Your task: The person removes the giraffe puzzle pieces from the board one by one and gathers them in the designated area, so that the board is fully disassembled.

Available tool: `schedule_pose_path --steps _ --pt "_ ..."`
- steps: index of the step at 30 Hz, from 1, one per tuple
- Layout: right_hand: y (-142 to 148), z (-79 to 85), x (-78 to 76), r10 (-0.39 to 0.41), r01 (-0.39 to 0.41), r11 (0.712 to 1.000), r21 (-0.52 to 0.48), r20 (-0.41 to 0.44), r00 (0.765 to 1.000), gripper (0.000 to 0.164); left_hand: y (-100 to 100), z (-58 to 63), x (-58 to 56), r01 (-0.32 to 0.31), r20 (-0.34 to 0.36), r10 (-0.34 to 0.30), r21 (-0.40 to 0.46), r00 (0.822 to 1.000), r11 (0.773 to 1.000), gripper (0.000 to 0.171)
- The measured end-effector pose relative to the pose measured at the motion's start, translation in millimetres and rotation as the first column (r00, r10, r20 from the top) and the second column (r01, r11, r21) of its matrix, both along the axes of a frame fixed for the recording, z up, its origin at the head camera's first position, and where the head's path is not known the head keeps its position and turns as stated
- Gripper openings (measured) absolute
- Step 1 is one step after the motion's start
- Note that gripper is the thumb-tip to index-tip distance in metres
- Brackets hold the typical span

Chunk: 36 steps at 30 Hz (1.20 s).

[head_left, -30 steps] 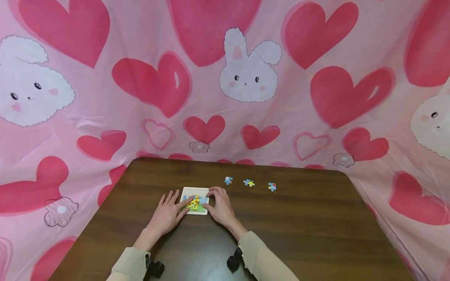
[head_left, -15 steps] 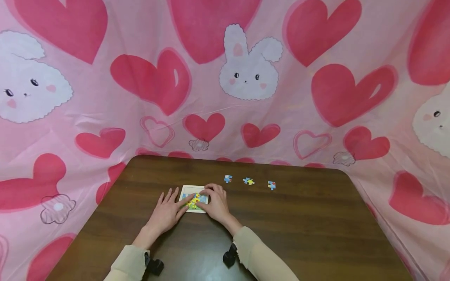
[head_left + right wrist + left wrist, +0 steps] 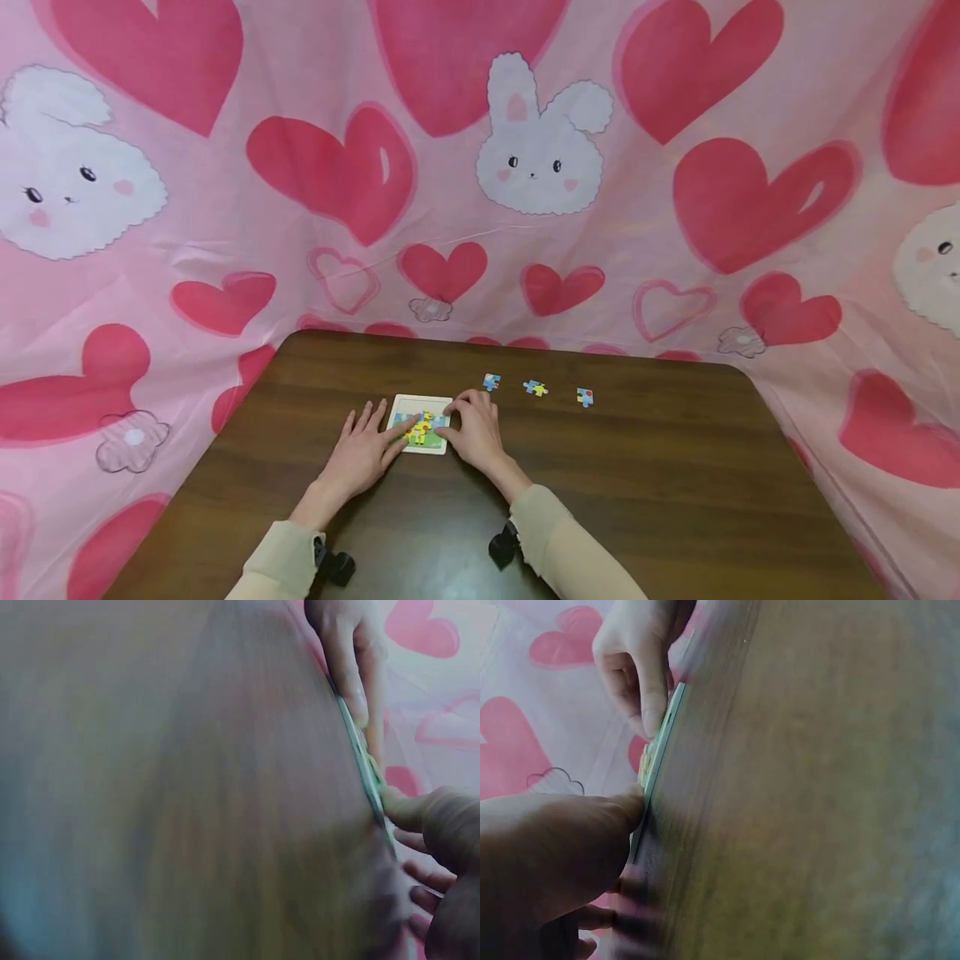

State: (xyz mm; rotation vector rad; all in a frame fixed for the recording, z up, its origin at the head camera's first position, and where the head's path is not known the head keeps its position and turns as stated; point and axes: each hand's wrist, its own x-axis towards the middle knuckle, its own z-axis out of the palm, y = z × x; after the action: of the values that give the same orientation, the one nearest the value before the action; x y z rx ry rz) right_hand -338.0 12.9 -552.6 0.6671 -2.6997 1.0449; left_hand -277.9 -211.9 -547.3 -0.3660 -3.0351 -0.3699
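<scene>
Left hand (image 3: 357, 457) (fingers spread) touches puzzle board (image 3: 412, 406).

The left hand (image 3: 562, 859) touches a thin board (image 3: 660, 746).

My head camera looks forward and down from well back; my left hand (image 3: 358, 457) lies toward 7 o'clock, my right hand (image 3: 477, 433) at 6. Each wrist camera sits low and close, seeing the puzzle tray (image 3: 411, 406) nearly edge-on: 10 o'clock from the left, 3 from the right. Both share tray and hands.
</scene>
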Motion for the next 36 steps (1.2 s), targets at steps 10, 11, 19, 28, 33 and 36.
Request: schedule_pose_path --steps 10,11,19,28,33,36 --pt "-6.3 4.3 7.9 -0.058 0.057 0.998 0.026 0.032 0.998 0.019 0.4 1.8 -2.2 0.008 0.012 -0.008 0.005 1.000 1.000 0.050" --pt "-6.9 4.1 8.1 -0.064 0.063 0.998 0.025 0.032 0.997 0.019 0.5 1.6 -2.2 0.007 0.010 -0.007 0.006 1.000 1.000 0.050" --pt "-12.3 3.7 4.8 -0.067 0.066 0.998 0.015 0.079 0.995 0.021 -0.9 0.8 -1.0 0.004 -0.006 -0.004 -0.003 1.000 1.000 0.049" --pt "-13.3 2.5 7.8 -0.013 0.010 0.998 0.062 0.055 0.998 0.027 -0.4 1.6 0.2 0.008 -0.010 -0.008 0.003 1.000 1.000 0.049" --pt "-11.2 1.9 7.7 -0.032 0.029 0.996 0.089 0.037 0.999 0.027 0.1 1.3 0.7 0.007 0.007 -0.007 0.013 1.000 1.000 0.049" --pt "-11.2 2.7 7.0 -0.022 0.017 0.998 0.067 0.071 0.997 0.029 -0.1 0.7 1.1 0.001 0.016 -0.001 0.010 1.000 1.000 0.048"
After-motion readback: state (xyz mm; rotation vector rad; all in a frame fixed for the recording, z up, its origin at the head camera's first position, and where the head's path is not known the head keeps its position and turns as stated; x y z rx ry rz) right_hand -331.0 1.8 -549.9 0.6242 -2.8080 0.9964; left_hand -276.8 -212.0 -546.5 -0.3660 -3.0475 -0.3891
